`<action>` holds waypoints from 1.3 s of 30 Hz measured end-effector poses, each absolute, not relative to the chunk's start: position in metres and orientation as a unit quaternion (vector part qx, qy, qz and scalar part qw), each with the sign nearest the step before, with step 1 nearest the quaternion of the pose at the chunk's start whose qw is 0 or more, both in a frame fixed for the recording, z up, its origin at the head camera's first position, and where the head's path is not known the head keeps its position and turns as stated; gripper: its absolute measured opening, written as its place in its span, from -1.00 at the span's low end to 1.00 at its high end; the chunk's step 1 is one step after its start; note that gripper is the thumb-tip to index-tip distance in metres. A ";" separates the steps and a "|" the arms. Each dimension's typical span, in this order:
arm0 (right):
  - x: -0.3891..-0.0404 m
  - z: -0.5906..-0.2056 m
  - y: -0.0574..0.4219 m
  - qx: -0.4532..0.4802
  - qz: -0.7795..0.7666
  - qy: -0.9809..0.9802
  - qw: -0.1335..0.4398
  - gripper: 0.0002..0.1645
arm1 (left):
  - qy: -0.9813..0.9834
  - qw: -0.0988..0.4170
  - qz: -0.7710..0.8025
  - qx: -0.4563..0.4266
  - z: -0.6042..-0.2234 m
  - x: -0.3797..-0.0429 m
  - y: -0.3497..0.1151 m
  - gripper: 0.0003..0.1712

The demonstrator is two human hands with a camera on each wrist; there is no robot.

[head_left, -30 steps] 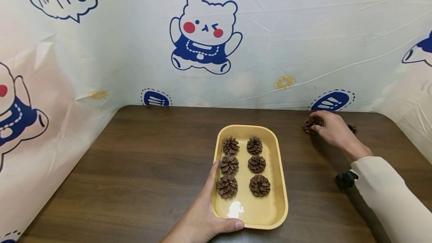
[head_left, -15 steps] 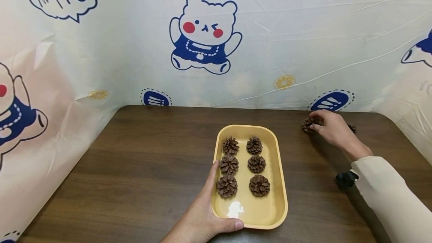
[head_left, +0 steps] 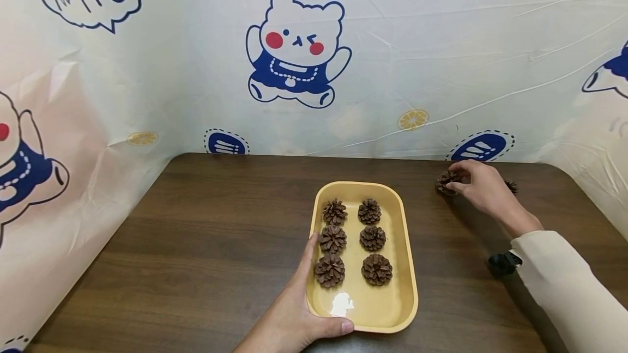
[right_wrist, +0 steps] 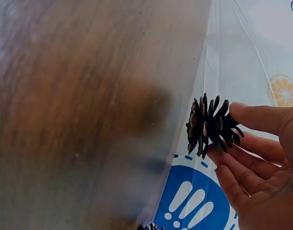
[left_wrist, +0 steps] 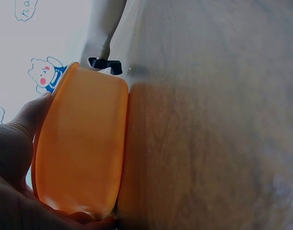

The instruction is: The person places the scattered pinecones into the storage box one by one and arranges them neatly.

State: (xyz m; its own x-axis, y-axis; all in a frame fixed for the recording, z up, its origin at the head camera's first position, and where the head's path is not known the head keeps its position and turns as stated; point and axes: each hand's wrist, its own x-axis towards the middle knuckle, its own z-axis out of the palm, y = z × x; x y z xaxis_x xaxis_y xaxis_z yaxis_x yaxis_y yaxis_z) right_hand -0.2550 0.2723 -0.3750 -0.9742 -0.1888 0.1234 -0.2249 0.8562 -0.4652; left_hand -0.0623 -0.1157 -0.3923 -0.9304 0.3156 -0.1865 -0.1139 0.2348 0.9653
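Note:
Near the table's back right, my right hand (head_left: 483, 192) pinches a brown pine cone (right_wrist: 208, 127) between thumb and fingertips. In the right wrist view its scales point away from the palm, and it appears lifted off the tabletop. My left hand (head_left: 296, 309) grips the near left corner of a yellow tray (head_left: 380, 310), the thumb along the near rim and fingers at the left side. Two columns of three pine cones each lie in it; one is this pine cone (head_left: 377, 269). The left wrist view shows the tray's outer wall (left_wrist: 84, 139) with fingers around its lower end.
Another pine cone (head_left: 512, 187) lies on the table just behind my right hand, partly hidden by it. The dark wooden table (head_left: 206, 244) ends at a printed curtain (head_left: 196, 70) at the back and sides. A black band (head_left: 504, 263) is on the right wrist.
The pine cone in my right hand has shifted slightly left, and the fingers keep hold of it. My left hand and the tray stay where they were.

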 end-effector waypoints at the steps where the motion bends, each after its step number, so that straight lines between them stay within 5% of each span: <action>1: -0.254 -0.375 0.272 0.108 0.247 -0.962 0.037 -0.55 | 0.764 0.175 0.617 0.065 -0.392 -0.062 -0.116 0.66; 14: -0.244 -0.366 0.260 0.116 0.249 -0.960 0.056 -0.56 | 0.763 0.176 0.618 0.065 -0.392 -0.062 -0.116 0.66; 39: -0.201 -0.338 0.228 0.197 0.232 -0.934 0.190 -0.66 | 0.760 0.177 0.621 0.073 -0.392 -0.063 -0.116 0.65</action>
